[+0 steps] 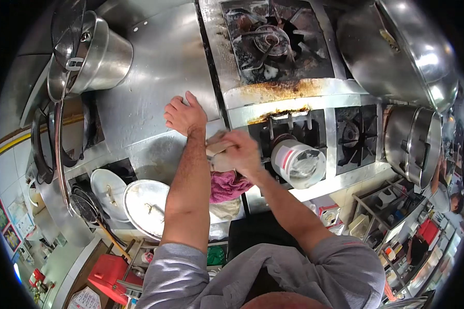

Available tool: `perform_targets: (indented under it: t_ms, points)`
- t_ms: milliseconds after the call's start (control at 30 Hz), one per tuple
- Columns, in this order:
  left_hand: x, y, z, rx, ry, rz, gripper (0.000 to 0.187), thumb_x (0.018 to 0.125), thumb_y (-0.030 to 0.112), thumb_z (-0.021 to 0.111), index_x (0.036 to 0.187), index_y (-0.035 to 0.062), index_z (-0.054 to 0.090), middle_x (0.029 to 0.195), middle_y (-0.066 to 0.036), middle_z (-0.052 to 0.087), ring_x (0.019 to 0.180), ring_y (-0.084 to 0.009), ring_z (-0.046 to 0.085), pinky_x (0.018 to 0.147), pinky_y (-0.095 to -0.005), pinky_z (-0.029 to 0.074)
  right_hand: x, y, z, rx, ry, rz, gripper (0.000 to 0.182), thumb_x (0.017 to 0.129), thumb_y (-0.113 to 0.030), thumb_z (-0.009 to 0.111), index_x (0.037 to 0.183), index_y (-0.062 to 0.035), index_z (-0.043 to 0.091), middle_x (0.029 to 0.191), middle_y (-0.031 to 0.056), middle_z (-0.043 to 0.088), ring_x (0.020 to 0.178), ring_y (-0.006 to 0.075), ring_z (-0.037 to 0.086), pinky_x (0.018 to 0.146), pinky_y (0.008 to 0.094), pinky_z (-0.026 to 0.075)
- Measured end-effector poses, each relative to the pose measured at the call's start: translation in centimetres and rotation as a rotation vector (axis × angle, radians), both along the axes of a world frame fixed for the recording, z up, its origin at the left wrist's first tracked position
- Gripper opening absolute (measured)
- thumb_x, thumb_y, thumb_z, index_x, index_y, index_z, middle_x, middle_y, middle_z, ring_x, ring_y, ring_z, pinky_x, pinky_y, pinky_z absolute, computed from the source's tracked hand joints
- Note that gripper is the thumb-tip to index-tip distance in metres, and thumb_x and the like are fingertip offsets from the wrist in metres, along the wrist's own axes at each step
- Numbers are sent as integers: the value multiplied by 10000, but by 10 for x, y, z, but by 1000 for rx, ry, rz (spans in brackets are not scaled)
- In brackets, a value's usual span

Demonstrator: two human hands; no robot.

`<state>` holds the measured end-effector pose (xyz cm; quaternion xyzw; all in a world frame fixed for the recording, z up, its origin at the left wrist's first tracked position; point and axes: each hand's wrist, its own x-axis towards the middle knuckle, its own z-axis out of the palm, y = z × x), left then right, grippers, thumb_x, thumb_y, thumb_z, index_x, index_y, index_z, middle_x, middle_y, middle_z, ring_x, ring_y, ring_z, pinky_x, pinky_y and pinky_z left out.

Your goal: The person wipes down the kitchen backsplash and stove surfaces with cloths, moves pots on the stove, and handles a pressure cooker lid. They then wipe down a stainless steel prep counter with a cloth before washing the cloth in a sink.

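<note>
Here, left grip (186, 115) loose, right grip (243, 150) around pale cloth (218, 148); illegible label (285, 156) on tub (308, 167)

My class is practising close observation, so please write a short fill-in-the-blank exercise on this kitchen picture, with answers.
1. The crumpled cloth near the hands is coloured ____.
2. The hand nearer the whitish tub is the person's ____ one.
3. The two round lids lie toward the person's ____ side.
4. The stripe on the tub's label is ____.

Missing words: purple; right; left; red.
</note>
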<state>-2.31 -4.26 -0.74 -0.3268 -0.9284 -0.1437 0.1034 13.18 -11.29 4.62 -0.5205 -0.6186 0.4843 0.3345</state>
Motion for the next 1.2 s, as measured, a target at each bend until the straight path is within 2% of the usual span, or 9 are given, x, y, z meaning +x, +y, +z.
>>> perform_targets:
  t_ms: [133, 300, 600, 800, 900, 1000, 1133, 1167, 1200]
  points:
    - [0, 0, 2, -2, -69, 5, 343, 853, 484, 523, 938, 152, 541, 962, -61, 512, 945, -286, 477, 785, -431, 347, 23, 71, 49, 278, -16, -73, 256, 745, -32, 558, 995, -34, 615, 1048, 186, 573, 967, 344, 569, 824, 365, 474]
    - [0, 0, 0, 31, -2, -14, 293, 837, 431, 576, 906, 150, 531, 910, -50, 505, 881, -280, 478, 745, -418, 345, -26, 102, -40, 539, -674, 136, 554, 801, -167, 571, 1274, 41, 371, 1335, 274, 316, 1233, 465, 289, 996, 566, 239]
    - [-2, 2, 3, -4, -25, -8, 277, 829, 412, 597, 902, 154, 524, 887, -42, 492, 863, -274, 471, 728, -414, 333, -117, 284, -42, 678, -822, -12, 421, 758, -153, 539, 1124, 52, 501, 1224, 277, 443, 1059, 367, 454, 894, 488, 365]
    - [-1, 3, 7, -47, -75, -8, 304, 852, 435, 550, 890, 136, 511, 909, -62, 485, 903, -294, 459, 758, -439, 336, -165, 406, -41, 566, -1026, -47, 337, 808, -195, 528, 1055, 20, 609, 1210, 285, 482, 1153, 420, 446, 888, 491, 407]
    - [0, 3, 9, -68, -91, 4, 300, 846, 427, 562, 879, 134, 511, 908, -66, 485, 899, -299, 459, 754, -440, 342, -141, 426, -19, 325, -762, 220, 267, 809, -192, 535, 988, -42, 665, 1014, 196, 635, 964, 357, 609, 795, 431, 496]
    - [0, 3, 7, -58, -96, 3, 295, 844, 423, 569, 874, 136, 510, 910, -66, 486, 899, -298, 460, 759, -438, 342, -78, 431, -4, 430, -334, -211, 252, 709, -118, 607, 941, -36, 662, 921, 197, 650, 918, 357, 613, 818, 417, 486]
    - [-1, 4, 8, -53, -93, 0, 288, 840, 417, 577, 869, 139, 506, 918, -62, 491, 906, -292, 462, 767, -435, 339, 21, 474, -13, 668, -800, -361, 270, 747, -206, 577, 963, -69, 663, 998, 179, 642, 978, 330, 593, 884, 431, 439]
    - [-1, 4, 7, -56, -91, 2, 287, 839, 415, 578, 865, 139, 505, 921, -60, 493, 910, -291, 463, 767, -435, 338, 21, 477, -12, 315, -846, -257, 287, 772, -222, 547, 991, -80, 667, 1031, 185, 637, 1024, 314, 579, 936, 406, 407]
    - [-1, 4, 6, -62, -89, 7, 287, 839, 415, 578, 865, 139, 505, 921, -60, 493, 910, -291, 463, 767, -435, 338, 11, 481, -15, 311, -844, -249, 287, 772, -222, 547, 991, -80, 667, 1031, 185, 637, 1024, 314, 579, 936, 406, 407]
